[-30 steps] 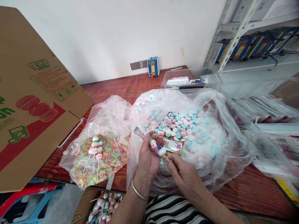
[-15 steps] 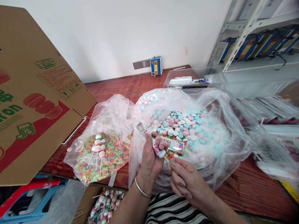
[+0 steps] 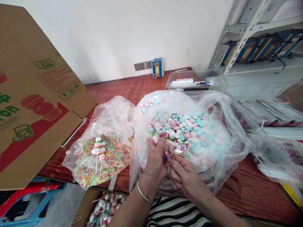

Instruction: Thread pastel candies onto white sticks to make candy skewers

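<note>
My left hand point(image 3: 156, 159), with a bangle at its wrist, is closed around a marshmallow candy stick point(image 3: 167, 155) in a printed wrapper; the fingers cover most of it. Fingertips of my right hand point(image 3: 183, 173) pinch its lower end, and the stick itself is hidden there. Just beyond both hands, a flat printed wrapper point(image 3: 178, 148) lies on the pink, white and blue candies point(image 3: 182, 126) in a large clear bag point(image 3: 213, 97). To the left, several bare marshmallow sticks point(image 3: 97, 149) rest on a clear bag of coloured ring-shaped pieces point(image 3: 115, 154).
A big cardboard box point(image 3: 44, 85) stands at the left. Below the table edge, an open carton holds many wrapped candy sticks point(image 3: 105, 206). Clear plastic trays point(image 3: 170, 82) stand at the back and right, beside a metal shelf point(image 3: 243, 37). A small blue device point(image 3: 157, 67) sits by the wall.
My left hand has turned over, its back now showing, and wraps the candy stick more. The wrapper now reaches down to my right fingertips, covering the white stick seen before.
</note>
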The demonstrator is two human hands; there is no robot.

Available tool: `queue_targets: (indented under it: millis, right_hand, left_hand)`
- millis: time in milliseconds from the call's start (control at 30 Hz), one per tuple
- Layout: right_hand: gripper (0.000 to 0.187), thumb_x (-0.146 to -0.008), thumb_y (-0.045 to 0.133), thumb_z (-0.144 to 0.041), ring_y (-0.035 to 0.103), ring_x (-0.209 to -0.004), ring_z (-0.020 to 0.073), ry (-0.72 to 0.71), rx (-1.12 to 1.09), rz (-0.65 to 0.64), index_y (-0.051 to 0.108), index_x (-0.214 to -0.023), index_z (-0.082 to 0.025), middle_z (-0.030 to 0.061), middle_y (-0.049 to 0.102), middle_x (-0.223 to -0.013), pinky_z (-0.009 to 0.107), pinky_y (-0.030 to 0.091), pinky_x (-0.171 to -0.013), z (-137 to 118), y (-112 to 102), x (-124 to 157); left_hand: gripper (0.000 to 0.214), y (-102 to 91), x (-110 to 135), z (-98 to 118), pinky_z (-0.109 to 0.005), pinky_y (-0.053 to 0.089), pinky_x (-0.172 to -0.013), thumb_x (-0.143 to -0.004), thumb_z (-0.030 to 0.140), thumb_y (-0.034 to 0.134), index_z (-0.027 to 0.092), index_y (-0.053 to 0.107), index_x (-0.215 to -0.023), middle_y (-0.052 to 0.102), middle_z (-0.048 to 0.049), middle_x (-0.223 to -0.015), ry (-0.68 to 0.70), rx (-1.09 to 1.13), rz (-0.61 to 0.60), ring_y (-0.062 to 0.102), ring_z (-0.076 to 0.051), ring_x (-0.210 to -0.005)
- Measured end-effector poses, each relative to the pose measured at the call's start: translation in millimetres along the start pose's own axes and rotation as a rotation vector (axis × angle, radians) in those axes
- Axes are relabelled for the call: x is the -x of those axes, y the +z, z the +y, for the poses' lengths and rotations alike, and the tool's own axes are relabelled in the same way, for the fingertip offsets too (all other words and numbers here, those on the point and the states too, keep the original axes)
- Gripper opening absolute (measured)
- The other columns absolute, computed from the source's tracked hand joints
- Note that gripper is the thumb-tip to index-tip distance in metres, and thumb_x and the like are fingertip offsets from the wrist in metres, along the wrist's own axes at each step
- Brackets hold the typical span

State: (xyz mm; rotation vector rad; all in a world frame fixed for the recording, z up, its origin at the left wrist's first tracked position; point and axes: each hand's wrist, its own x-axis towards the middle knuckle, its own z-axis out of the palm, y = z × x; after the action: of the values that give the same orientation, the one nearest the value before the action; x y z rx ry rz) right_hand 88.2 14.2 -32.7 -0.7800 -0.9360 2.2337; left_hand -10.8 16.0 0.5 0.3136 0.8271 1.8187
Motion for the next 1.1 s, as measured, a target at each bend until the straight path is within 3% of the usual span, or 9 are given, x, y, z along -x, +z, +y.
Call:
queue_targets:
  millis: [100, 233, 367, 467, 600, 700, 800, 967, 1100]
  right_hand:
    - [0.043, -0.081, 0.065, -0.063, 0.023, -0.032, 0.0042, -0.035, 0.135, 0.022, 0.052, -0.084, -0.022, -0.014, 0.033, -0.041, 0.016, 0.023, -0.032, -4.4, -2.4, -2.6]
    - [0.037, -0.09, 0.057, -0.056, 0.032, -0.04, 0.0051, -0.111, 0.425, -0.023, 0.055, -0.083, -0.02, -0.009, 0.041, -0.051, 0.017, 0.023, -0.037, -5.2, -13.2, 2.8]
    - [0.032, -0.092, 0.056, -0.053, 0.028, -0.041, 0.0055, -0.115, 0.265, 0.036, 0.054, -0.094, -0.021, -0.0108, 0.035, -0.053, 0.018, 0.027, -0.038, -0.4, -15.5, 3.1]
    - [0.034, -0.09, 0.06, -0.053, 0.023, -0.039, 0.0051, -0.094, 0.134, 0.028, 0.053, -0.102, -0.022, -0.013, 0.032, -0.051, 0.017, 0.028, -0.038, 2.4, -13.5, -0.4]
    - [0.037, -0.086, 0.062, -0.057, 0.026, -0.038, 0.0043, -0.102, 0.15, 0.008, 0.053, -0.086, -0.021, -0.0119, 0.035, -0.049, 0.017, 0.027, -0.037, 5.6, -13.2, -1.5]
    - [0.04, -0.084, 0.064, -0.058, 0.024, -0.04, 0.005, -0.13, 0.116, 0.065, 0.054, -0.096, -0.021, -0.0133, 0.031, -0.049, 0.016, 0.026, -0.037, 5.0, -12.8, -1.8]
    - [0.042, -0.084, 0.064, -0.058, 0.021, -0.04, 0.0053, -0.144, 0.11, 0.09, 0.054, -0.1, -0.021, -0.0141, 0.028, -0.049, 0.016, 0.027, -0.037, 2.4, -14.1, -3.4]
    - [0.04, -0.087, 0.059, -0.06, 0.023, -0.039, 0.0048, -0.189, 0.191, 0.042, 0.054, -0.084, -0.021, -0.0126, 0.03, -0.05, 0.017, 0.026, -0.037, 3.1, -20.9, -5.0]
    - [0.04, -0.087, 0.058, -0.061, 0.022, -0.04, 0.0052, -0.166, 0.241, 0.001, 0.051, -0.08, -0.022, -0.0122, 0.029, -0.051, 0.017, 0.023, -0.037, 7.5, -20.5, -4.1]
  left_hand:
    - [0.028, -1.5, 4.3, -13.0, -0.024, 0.049, -0.071, -0.081, 0.033, 0.073, 0.018, 0.06, -0.1, 0.056, 0.005, -0.065, -0.026, -0.021, 0.002, 0.057, -0.008, -0.061]
    - [0.034, -8.0, 4.5, -12.0, -0.023, 0.049, -0.072, -0.081, 0.031, 0.073, 0.018, 0.058, -0.109, 0.06, 0.0028, -0.071, 0.013, -0.025, 0.047, 0.061, -0.011, -0.07]
    - [0.026, -8.0, 7.7, -8.9, -0.018, 0.046, -0.064, -0.082, 0.029, 0.072, 0.016, 0.064, -0.102, 0.064, -0.0011, -0.079, -0.088, 0.102, -0.013, 0.06, -0.009, -0.071]
    - [0.019, -6.7, 10.6, -12.9, -0.018, 0.046, -0.063, -0.079, 0.029, 0.074, 0.014, 0.066, -0.088, 0.066, -0.0018, -0.079, -0.142, 0.137, 0.032, 0.059, -0.008, -0.067]
    - [0.021, -12.0, 12.0, -25.0, -0.022, 0.048, -0.068, -0.077, 0.034, 0.076, 0.015, 0.069, -0.084, 0.068, -0.0023, -0.077, -0.099, 0.004, 0.088, 0.062, -0.012, -0.071]
    - [0.021, -18.7, 15.9, -37.0, -0.025, 0.049, -0.075, -0.079, 0.037, 0.072, 0.016, 0.071, -0.08, 0.068, -0.0026, -0.076, -0.057, -0.15, 0.07, 0.062, -0.014, -0.074]
    - [0.026, -21.7, 22.2, -41.6, -0.03, 0.048, -0.087, -0.083, 0.04, 0.067, 0.016, 0.074, -0.087, 0.072, -0.0066, -0.088, -0.045, -0.265, 0.042, 0.064, -0.019, -0.088]
    - [0.027, -16.3, 24.5, -21.8, -0.03, 0.048, -0.088, -0.081, 0.038, 0.07, 0.017, 0.073, -0.099, 0.072, -0.0073, -0.099, -0.035, -0.189, -0.027, 0.064, -0.019, -0.094]
    - [0.024, -13.5, 18.1, -9.0, -0.028, 0.048, -0.081, -0.075, 0.034, 0.077, 0.016, 0.073, -0.09, 0.072, -0.0045, -0.085, -0.018, -0.146, 0.084, 0.064, -0.015, -0.08]
